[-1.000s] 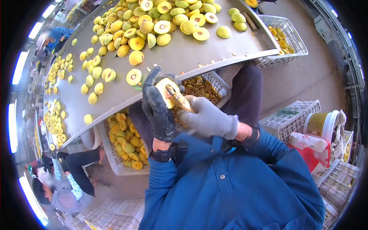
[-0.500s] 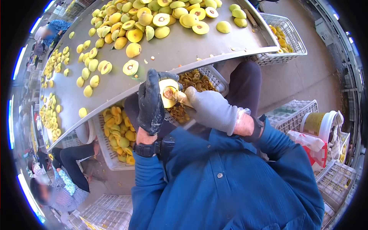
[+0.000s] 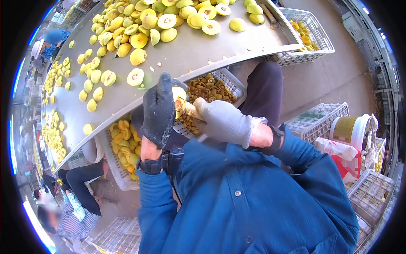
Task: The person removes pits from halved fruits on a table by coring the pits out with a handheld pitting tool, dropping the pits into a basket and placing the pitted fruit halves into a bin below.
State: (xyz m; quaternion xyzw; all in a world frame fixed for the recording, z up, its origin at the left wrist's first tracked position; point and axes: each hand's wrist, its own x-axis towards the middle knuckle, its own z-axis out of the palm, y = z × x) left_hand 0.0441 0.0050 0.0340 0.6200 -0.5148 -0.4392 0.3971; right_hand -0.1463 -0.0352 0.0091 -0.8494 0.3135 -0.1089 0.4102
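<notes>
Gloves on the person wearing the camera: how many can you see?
2: a dark glove on the left hand, holding a piece of fruit, and a grey glove on the right hand, gripping a tool. Some fingers are hidden; both gloves show.

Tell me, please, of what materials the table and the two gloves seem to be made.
Table: probably sheet metal, grey, judging by its soft sheen and raised rim. Left glove: perhaps rubber-coated, as it looks dark and smooth under pale smears; its base is unclear. Right glove: likely knitted fabric, matt light grey, finely textured.
</notes>
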